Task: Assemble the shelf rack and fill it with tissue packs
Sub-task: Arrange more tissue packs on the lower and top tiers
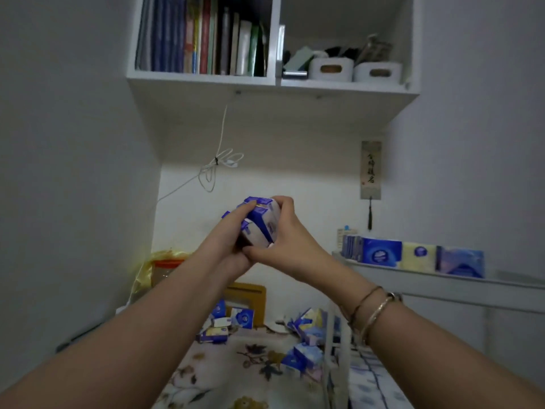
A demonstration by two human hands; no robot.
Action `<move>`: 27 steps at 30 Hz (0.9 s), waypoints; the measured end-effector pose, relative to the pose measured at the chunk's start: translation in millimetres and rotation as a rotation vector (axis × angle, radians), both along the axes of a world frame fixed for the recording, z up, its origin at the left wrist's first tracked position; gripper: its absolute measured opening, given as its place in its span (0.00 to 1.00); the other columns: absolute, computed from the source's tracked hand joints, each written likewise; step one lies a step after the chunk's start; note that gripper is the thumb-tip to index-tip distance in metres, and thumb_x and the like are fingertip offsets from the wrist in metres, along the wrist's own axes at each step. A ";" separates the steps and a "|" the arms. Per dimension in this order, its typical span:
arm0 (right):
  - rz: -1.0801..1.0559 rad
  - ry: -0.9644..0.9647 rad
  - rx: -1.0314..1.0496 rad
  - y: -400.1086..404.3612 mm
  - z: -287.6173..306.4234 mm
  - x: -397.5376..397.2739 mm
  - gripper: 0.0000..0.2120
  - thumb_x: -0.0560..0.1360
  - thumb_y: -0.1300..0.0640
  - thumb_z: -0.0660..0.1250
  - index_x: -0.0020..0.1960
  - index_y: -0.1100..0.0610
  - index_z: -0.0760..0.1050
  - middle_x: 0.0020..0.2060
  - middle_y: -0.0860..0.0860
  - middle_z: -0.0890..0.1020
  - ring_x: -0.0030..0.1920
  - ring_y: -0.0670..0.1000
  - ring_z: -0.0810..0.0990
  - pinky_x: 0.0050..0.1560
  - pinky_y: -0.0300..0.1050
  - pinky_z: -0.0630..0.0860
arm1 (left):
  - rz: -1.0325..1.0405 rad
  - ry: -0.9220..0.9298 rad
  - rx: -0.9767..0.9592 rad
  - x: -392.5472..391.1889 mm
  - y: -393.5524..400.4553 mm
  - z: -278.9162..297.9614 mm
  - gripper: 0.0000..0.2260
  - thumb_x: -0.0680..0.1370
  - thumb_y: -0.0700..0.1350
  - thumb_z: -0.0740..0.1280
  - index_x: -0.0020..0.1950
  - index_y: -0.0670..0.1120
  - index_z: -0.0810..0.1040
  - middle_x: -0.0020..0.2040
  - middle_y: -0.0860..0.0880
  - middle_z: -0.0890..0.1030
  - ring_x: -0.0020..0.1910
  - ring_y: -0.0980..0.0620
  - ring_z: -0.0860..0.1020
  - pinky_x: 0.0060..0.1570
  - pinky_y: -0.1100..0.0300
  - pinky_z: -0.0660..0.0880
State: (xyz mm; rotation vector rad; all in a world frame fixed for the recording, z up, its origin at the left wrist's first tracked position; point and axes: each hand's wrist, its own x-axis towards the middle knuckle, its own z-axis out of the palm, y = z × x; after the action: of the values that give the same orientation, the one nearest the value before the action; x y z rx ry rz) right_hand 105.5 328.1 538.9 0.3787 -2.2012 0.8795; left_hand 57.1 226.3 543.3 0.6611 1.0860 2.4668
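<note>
Holding a bundle of blue-and-white tissue packs (259, 222) up at chest height, the left hand (228, 240) and right hand (284, 234) were both clamped round it from opposite sides. Off to the right, the white shelf rack (442, 280) already had a few packs (413, 255) lined up on top. More loose packs (303, 338) were scattered on the floral cloth (236, 367) below.

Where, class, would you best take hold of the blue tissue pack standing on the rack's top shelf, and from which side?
Probably by the two side faces of the blue tissue pack, coming from the front: it stands upright, neighbours sit close on both sides, and the wall is behind.
</note>
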 end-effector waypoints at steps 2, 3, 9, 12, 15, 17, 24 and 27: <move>-0.061 0.049 0.001 11.3 14.2 16.2 0.33 0.66 0.57 0.74 0.60 0.47 0.56 0.54 0.50 0.74 0.52 0.47 0.79 0.44 0.39 0.80 | -0.022 0.054 -0.007 17.6 14.8 16.7 0.11 0.80 0.47 0.63 0.54 0.41 0.79 0.39 0.43 0.84 0.34 0.50 0.84 0.34 0.59 0.81; -0.092 0.071 -0.001 18.9 22.1 26.7 0.31 0.67 0.58 0.74 0.59 0.48 0.56 0.53 0.50 0.75 0.51 0.47 0.79 0.41 0.37 0.77 | -0.041 0.087 -0.022 27.5 23.4 24.6 0.11 0.80 0.47 0.62 0.54 0.41 0.79 0.40 0.44 0.84 0.36 0.51 0.83 0.36 0.59 0.81; -0.209 0.065 -0.148 77.9 62.9 74.2 0.29 0.68 0.59 0.73 0.60 0.53 0.59 0.49 0.49 0.78 0.49 0.48 0.80 0.49 0.46 0.80 | -0.077 0.319 -0.282 59.0 75.5 52.5 0.21 0.81 0.60 0.52 0.55 0.49 0.79 0.57 0.47 0.80 0.57 0.44 0.78 0.68 0.42 0.60; -0.272 0.028 -0.255 122.0 75.8 95.4 0.27 0.69 0.59 0.73 0.60 0.54 0.60 0.48 0.48 0.76 0.48 0.46 0.78 0.48 0.43 0.77 | -0.035 0.410 -0.439 67.0 108.9 60.7 0.22 0.81 0.61 0.50 0.55 0.49 0.77 0.57 0.46 0.80 0.56 0.44 0.79 0.65 0.44 0.63; -0.372 -0.020 -0.363 176.4 85.2 111.2 0.27 0.67 0.59 0.73 0.60 0.60 0.64 0.47 0.52 0.76 0.48 0.49 0.78 0.40 0.40 0.77 | 0.067 0.569 -0.634 77.1 145.6 70.9 0.16 0.82 0.54 0.54 0.58 0.46 0.76 0.61 0.47 0.79 0.56 0.47 0.78 0.61 0.50 0.67; -0.480 -0.067 -0.383 210.3 88.1 122.6 0.29 0.59 0.55 0.70 0.57 0.62 0.68 0.43 0.55 0.77 0.42 0.50 0.77 0.30 0.36 0.72 | 0.119 0.692 -0.772 84.5 172.5 77.3 0.13 0.81 0.47 0.60 0.62 0.43 0.75 0.63 0.48 0.78 0.53 0.49 0.77 0.57 0.54 0.69; -0.824 -0.386 -0.248 284.6 71.6 144.0 0.22 0.59 0.57 0.64 0.54 0.58 0.70 0.48 0.59 0.78 0.46 0.56 0.77 0.40 0.46 0.75 | 0.180 1.155 -1.167 76.0 252.1 70.9 0.18 0.80 0.49 0.61 0.67 0.42 0.73 0.68 0.45 0.73 0.64 0.47 0.73 0.57 0.59 0.67; -0.891 -0.577 -0.166 302.9 65.1 141.7 0.16 0.69 0.63 0.62 0.57 0.59 0.70 0.52 0.59 0.76 0.48 0.57 0.76 0.46 0.50 0.77 | 0.132 1.291 -1.329 75.9 267.6 58.6 0.24 0.80 0.58 0.56 0.70 0.44 0.70 0.71 0.46 0.70 0.67 0.46 0.70 0.63 0.55 0.66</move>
State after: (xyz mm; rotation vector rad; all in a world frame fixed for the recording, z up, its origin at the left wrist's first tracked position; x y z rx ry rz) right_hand 247.2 631.0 604.0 -0.9858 -2.3885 0.6810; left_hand 133.1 494.0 601.9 1.5931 2.6933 0.5826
